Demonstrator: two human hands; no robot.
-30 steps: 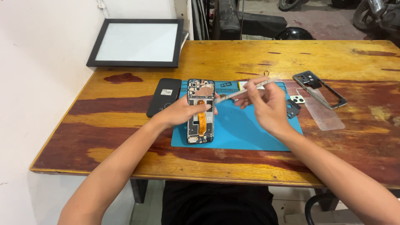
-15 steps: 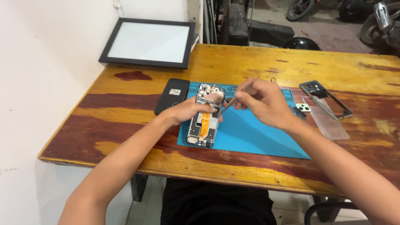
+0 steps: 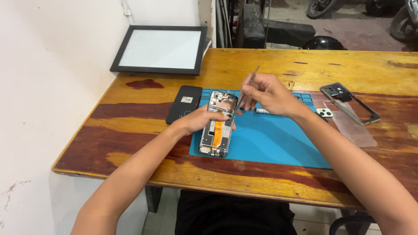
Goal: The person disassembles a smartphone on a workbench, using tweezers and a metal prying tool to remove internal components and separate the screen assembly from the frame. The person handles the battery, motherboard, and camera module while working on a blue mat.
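I see left hand (image 3: 198, 121) fingers closed around opened phone (image 3: 216, 125) edge on blue mat (image 3: 270, 141) | right hand (image 3: 266, 93) pinching tweezers (image 3: 243, 96), tip at phone

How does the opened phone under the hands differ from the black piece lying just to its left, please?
The opened phone lies on the blue mat with its orange and metal insides exposed; the black piece lies on bare wood, its surface plain apart from a small label. The left hand steadies the phone while tweezers in the right hand reach it; nothing touches the black piece. Both lie flat and are similarly oblong.
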